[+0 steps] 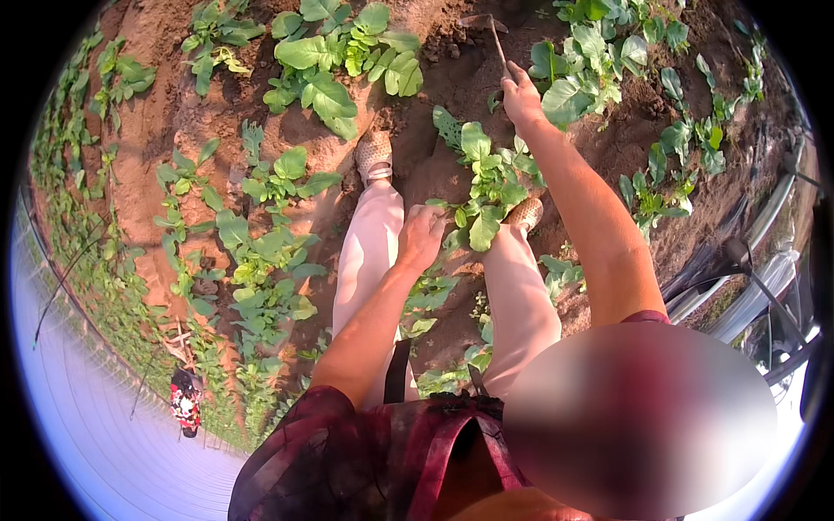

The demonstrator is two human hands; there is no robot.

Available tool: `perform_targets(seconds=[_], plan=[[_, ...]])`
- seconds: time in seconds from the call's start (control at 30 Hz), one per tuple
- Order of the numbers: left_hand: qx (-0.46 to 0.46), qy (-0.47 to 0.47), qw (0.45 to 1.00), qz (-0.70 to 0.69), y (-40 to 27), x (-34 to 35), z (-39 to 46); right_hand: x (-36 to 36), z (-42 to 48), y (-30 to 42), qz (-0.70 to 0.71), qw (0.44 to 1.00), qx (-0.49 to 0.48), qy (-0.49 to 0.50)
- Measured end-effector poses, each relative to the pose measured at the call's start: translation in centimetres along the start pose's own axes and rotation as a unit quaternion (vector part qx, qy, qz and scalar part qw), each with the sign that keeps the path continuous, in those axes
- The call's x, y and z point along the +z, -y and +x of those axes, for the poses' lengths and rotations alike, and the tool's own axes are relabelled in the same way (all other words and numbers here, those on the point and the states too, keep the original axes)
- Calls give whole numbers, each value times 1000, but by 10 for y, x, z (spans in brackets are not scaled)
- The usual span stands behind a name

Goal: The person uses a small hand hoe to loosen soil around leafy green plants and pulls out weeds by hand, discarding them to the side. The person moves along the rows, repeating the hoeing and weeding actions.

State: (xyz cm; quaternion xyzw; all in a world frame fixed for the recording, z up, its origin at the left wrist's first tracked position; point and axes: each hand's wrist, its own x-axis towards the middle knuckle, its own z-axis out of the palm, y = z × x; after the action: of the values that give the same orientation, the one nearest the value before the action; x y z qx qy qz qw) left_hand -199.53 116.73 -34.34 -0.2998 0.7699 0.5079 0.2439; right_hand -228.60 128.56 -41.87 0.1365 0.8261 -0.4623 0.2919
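My right hand [522, 98] reaches far forward and grips the handle of a small hand hoe [498, 49]. The hoe's thin metal blade [481, 22] is just over loose brown soil. My left hand [422, 238] is low between my legs, fingers curled, beside a leafy green plant [485, 176]. Its fingertips are close to a leaf of that plant; whether they pinch anything cannot be made out. Some of the plant's leaves have small holes. Another broad-leaved plant [567, 81] grows right next to my right hand.
My shoes [374, 156] stand on soil among the plants. Leafy rows [241, 241] run along the left, with a larger clump [339, 62] ahead. Plastic sheeting and metal bars [749, 280] edge the right side. Far off at lower left is another person [186, 400].
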Motion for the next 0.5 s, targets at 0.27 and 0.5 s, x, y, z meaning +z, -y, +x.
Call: perform_targets(seconds=[0.27, 0.5], plan=[[-19, 96, 995, -37, -20, -21, 21, 22, 201, 17, -22, 973, -93, -210], [-34, -68, 990, -117, -16, -51, 35, 177, 0, -64, -112, 989, 63, -74]])
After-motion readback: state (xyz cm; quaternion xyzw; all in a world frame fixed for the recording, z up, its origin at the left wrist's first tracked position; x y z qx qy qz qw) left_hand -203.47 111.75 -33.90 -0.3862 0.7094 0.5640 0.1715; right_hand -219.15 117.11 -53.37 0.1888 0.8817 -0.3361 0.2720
